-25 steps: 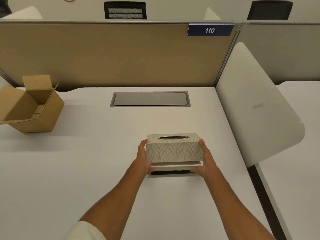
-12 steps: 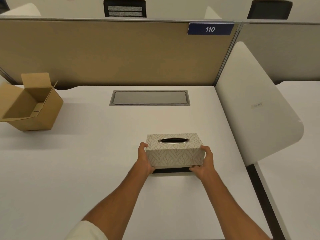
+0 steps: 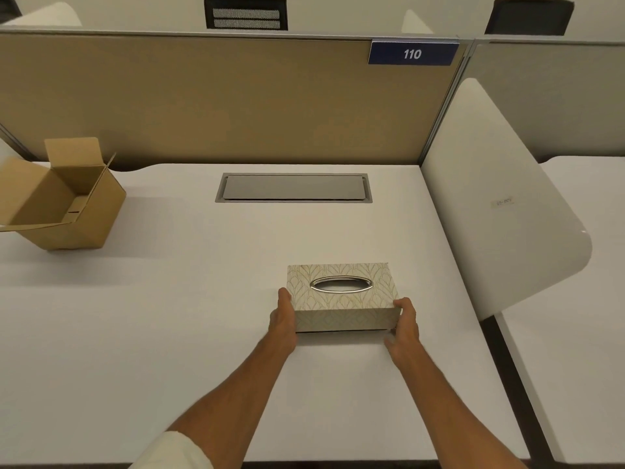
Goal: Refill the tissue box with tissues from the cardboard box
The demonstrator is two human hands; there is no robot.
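Note:
A beige leaf-patterned tissue box [image 3: 341, 297] with a silver oval slot sits flat on the white desk [image 3: 169, 333], right of centre. My left hand [image 3: 283, 318] presses its left end and my right hand [image 3: 404, 324] its right end, both holding the cover. No gap shows beneath the cover. An open brown cardboard box [image 3: 64, 201] stands at the far left, flaps up; no tissues show inside it.
A grey cable hatch [image 3: 293, 187] is set into the desk behind the tissue box. A tan partition [image 3: 203, 96] with a blue "110" sign closes the back. A white curved divider [image 3: 500, 204] stands along the right edge.
The patterned cover was raised above its base with a dark gap showing; it has come down until the gap closed. Both hands stayed at its ends.

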